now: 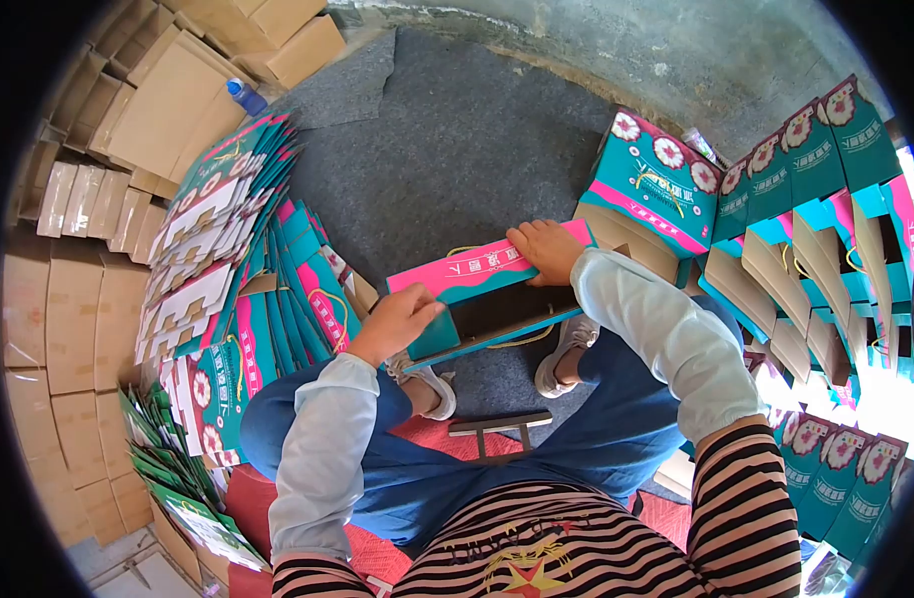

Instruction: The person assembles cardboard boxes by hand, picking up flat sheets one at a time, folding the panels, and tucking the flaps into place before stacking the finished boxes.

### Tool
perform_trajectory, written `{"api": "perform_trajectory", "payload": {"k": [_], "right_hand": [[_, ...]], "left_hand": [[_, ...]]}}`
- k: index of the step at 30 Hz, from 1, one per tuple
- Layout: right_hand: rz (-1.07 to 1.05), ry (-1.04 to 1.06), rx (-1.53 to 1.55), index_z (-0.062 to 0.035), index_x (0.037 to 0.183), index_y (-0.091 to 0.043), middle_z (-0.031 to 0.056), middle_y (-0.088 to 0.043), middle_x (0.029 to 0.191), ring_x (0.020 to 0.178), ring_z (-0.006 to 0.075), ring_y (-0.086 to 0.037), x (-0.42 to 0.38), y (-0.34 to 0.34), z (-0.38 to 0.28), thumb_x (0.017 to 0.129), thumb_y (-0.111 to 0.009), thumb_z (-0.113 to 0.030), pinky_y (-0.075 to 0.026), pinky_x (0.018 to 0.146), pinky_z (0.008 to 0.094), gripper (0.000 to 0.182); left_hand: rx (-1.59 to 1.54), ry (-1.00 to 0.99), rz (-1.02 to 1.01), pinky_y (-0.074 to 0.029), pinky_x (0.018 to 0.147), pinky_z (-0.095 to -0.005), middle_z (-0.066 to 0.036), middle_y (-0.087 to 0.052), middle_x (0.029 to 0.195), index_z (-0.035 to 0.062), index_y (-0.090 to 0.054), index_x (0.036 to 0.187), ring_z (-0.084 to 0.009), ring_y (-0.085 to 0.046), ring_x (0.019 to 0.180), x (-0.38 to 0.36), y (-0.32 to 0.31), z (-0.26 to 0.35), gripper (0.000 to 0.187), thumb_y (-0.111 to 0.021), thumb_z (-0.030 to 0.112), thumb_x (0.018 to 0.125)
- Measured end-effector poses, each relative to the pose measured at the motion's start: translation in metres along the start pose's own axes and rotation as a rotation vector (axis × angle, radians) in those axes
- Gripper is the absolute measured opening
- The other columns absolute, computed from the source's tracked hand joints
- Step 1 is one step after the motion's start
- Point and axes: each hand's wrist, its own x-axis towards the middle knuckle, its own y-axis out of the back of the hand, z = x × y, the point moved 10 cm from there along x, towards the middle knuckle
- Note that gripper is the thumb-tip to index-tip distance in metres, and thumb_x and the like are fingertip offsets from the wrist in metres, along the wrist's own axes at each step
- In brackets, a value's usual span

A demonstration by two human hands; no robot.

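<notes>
A teal and pink cardboard gift box (465,267) lies between my knees, its long side opened so that the dark brown inside shows. Yellow cord handles are on its long sides. My left hand (395,321) is closed on the teal end flap at the box's left end. At the other end, my right hand (549,251) grips the pink and white panel, fingers over its top edge and the thumb hidden. Flattened teal boxes (288,299) fan out beside my left knee.
Left of me rise stacked brown cartons (73,319) and a pile of folded box sheets (203,239), with a blue bottle (246,97) behind. Folded-up gift boxes (656,174) stand in rows on the right. A concrete wall (616,50) borders the dark floor mat (447,130).
</notes>
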Motion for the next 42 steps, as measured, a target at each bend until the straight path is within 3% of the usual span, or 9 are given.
{"api": "perform_trajectory", "payload": {"k": [5,8,11,17,20,32,35,40,42], "right_hand": [[-0.013,0.000,0.013,-0.0032,0.123,-0.045,0.0133,-0.055,0.108,0.103,0.0298,-0.055,0.002,-0.001,0.001,0.060,-0.084,-0.033,-0.044,0.086,0.0403,0.079],[-0.005,0.003,0.014,-0.0029,0.122,-0.045,0.0136,-0.055,0.108,0.103,0.0302,-0.055,0.002,-0.001,0.002,0.061,-0.084,-0.033,-0.044,0.086,0.0403,0.079],[-0.010,-0.001,0.021,-0.0026,0.122,-0.045,0.0138,-0.055,0.108,0.103,0.0305,-0.055,0.004,-0.003,0.003,0.061,-0.084,-0.033,-0.044,0.087,0.0405,0.079],[-0.010,-0.005,0.041,-0.0025,0.122,-0.045,0.0141,-0.055,0.109,0.104,0.0313,-0.055,0.004,0.000,0.003,0.061,-0.084,-0.031,-0.044,0.087,0.0405,0.078],[-0.013,-0.012,0.034,-0.0026,0.122,-0.045,0.0144,-0.055,0.110,0.104,0.0316,-0.055,0.004,0.001,0.002,0.061,-0.084,-0.030,-0.044,0.087,0.0405,0.077],[-0.049,0.003,0.019,-0.0027,0.129,-0.042,0.0139,-0.054,0.116,0.113,0.0317,-0.051,-0.002,0.007,0.002,0.060,-0.083,-0.038,-0.042,0.091,0.0420,0.088],[0.056,-0.006,0.055,-0.0014,0.125,-0.048,0.0171,-0.053,0.122,0.112,0.0332,-0.053,-0.015,0.041,0.018,0.068,-0.078,-0.037,-0.044,0.091,0.0439,0.074],[0.025,-0.527,-0.004,-0.0033,0.095,-0.059,0.0121,-0.064,0.086,0.082,0.0270,-0.066,-0.079,0.083,0.121,0.084,-0.066,-0.036,-0.053,0.071,0.0388,0.036],[-0.231,-0.661,0.510,-0.0039,0.094,-0.058,0.0092,-0.065,0.081,0.076,0.0230,-0.066,-0.107,0.056,0.132,0.087,-0.063,-0.039,-0.053,0.065,0.0354,0.037]], "left_hand": [[0.193,-0.079,-0.057,-0.049,0.064,-0.0348,-0.012,-0.061,0.072,-0.0006,-0.056,0.109,-0.0228,-0.062,0.067,-0.001,-0.018,-0.002,0.030,-0.067,0.012,0.084],[0.322,-0.144,-0.073,-0.050,0.072,-0.0409,-0.015,-0.065,0.092,0.0039,-0.056,0.114,-0.0328,-0.063,0.083,-0.003,-0.021,0.000,0.036,-0.067,0.014,0.081],[0.462,-0.428,0.072,-0.050,0.070,-0.0397,-0.015,-0.060,0.097,0.0068,-0.054,0.121,-0.0313,-0.061,0.084,-0.018,-0.020,0.022,0.043,-0.067,0.012,0.081],[0.699,-0.275,-0.096,-0.051,0.074,-0.0402,-0.013,-0.054,0.097,0.0137,-0.053,0.125,-0.0304,-0.059,0.091,-0.015,-0.043,0.002,0.047,-0.068,0.016,0.080],[0.729,-0.314,-0.067,-0.051,0.074,-0.0400,-0.012,-0.054,0.096,0.0138,-0.053,0.126,-0.0296,-0.058,0.090,-0.013,-0.047,-0.006,0.048,-0.067,0.017,0.080],[0.601,-0.300,0.114,-0.052,0.074,-0.0421,-0.013,-0.058,0.094,0.0083,-0.058,0.103,-0.0333,-0.061,0.088,-0.018,-0.021,0.006,0.026,-0.066,0.017,0.080],[0.600,-0.305,0.142,-0.052,0.073,-0.0422,-0.013,-0.057,0.093,0.0078,-0.056,0.097,-0.0335,-0.061,0.088,-0.018,-0.017,0.009,0.022,-0.066,0.016,0.080],[0.555,-0.281,0.156,-0.051,0.072,-0.0433,-0.013,-0.057,0.092,0.0075,-0.054,0.095,-0.0337,-0.061,0.088,-0.013,-0.015,0.006,0.022,-0.066,0.017,0.079],[0.559,-0.266,0.142,-0.051,0.072,-0.0439,-0.013,-0.057,0.092,0.0077,-0.054,0.096,-0.0338,-0.061,0.088,-0.010,-0.017,0.001,0.023,-0.067,0.018,0.079]]}}
